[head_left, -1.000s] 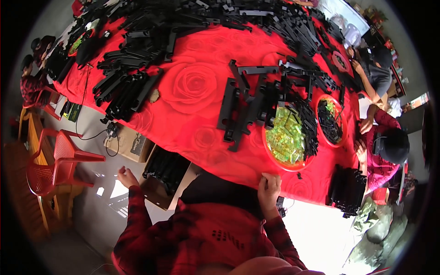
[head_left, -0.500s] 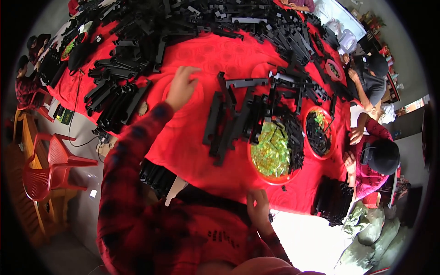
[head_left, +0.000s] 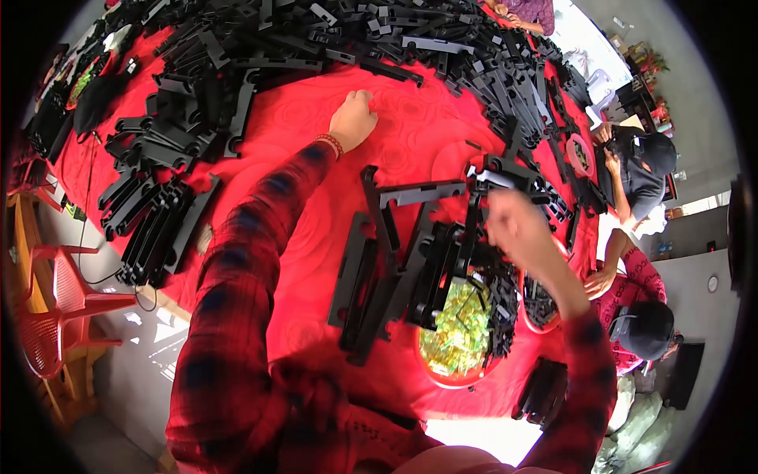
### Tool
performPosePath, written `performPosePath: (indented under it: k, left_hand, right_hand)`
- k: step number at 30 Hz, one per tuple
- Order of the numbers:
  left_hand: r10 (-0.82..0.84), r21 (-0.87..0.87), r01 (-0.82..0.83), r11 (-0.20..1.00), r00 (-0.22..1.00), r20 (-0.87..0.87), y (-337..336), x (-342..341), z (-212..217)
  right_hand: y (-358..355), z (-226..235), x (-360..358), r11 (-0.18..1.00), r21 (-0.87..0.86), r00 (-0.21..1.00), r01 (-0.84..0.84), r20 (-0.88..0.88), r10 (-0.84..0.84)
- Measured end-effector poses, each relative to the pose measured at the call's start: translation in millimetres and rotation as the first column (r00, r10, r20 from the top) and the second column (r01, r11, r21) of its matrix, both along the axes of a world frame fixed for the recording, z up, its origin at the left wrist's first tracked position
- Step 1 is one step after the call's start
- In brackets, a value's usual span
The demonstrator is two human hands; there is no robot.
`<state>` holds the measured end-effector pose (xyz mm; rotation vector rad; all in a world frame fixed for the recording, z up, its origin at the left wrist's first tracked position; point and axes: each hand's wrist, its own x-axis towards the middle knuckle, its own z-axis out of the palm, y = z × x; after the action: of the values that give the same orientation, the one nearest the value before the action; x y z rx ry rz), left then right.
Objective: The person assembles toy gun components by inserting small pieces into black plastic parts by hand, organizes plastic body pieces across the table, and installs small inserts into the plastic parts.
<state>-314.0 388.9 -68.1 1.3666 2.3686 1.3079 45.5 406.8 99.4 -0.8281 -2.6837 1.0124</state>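
My left hand [head_left: 354, 122] is stretched out over the red tablecloth [head_left: 304, 118], short of the far heap of long black plastic parts [head_left: 438, 46]. Its fingers look curled in, and nothing shows in them. Smeared by motion, my right hand [head_left: 512, 225] hovers at the right end of a loose group of long black parts [head_left: 387, 284]; its fingers cannot be made out. Below it stands a red bowl [head_left: 450, 384] holding yellow-green translucent pieces [head_left: 454, 336] and small black pieces [head_left: 503, 316]. My right forearm partly hides a second red bowl [head_left: 550, 326] of small dark pieces.
More black parts [head_left: 162, 229] lie stacked at the left table edge. Dark parts [head_left: 543, 391] stand near the front right edge. Co-workers [head_left: 643, 328] sit along the right side, past a pink bowl [head_left: 580, 156]. A red plastic chair [head_left: 75, 300] stands at left.
My left hand has moved right and farther forward, its fingers drawing in. My right hand has risen from near my body to over the black parts. The view has shifted.
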Motion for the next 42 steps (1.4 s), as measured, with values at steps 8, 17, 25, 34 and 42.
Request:
performPosePath:
  k: [8, 17, 25, 34, 42]
  left_hand:
    - [-0.101, -0.060, 0.081, 0.995, 0.807, -0.582, 49.3, -22.9, -10.0]
    - [0.169, 0.221, 0.023, 0.975, 0.573, -0.802, 122.2, -42.1, -20.7]
    - [0.381, 0.103, -0.375, 0.921, 0.814, -0.439, 181.6, -53.7, -2.1]
    - [0.152, -0.315, -0.224, 0.922, 0.959, -0.238, 187.5, -66.9, 24.6]
    - [0.107, -0.283, -0.217, 0.934, 0.927, -0.358, 171.6, -38.3, 34.4]
  right_hand:
    - [222.8, -72.4, -190.1, 0.667, 0.573, 0.869, 0.476, -0.192, -0.455]
    - [279.8, -69.3, -258.2, 0.534, 0.783, 0.732, 0.320, 0.154, -0.664]
    - [320.7, -50.7, -252.6, 0.734, 0.595, 0.789, 0.328, 0.255, -0.559]
    - [354.2, -68.6, -246.7, 0.977, 0.100, 0.898, 0.190, 0.385, -0.214]
    - [325.9, -45.7, -248.2, 0.966, 0.101, 0.872, 0.236, 0.416, -0.257]
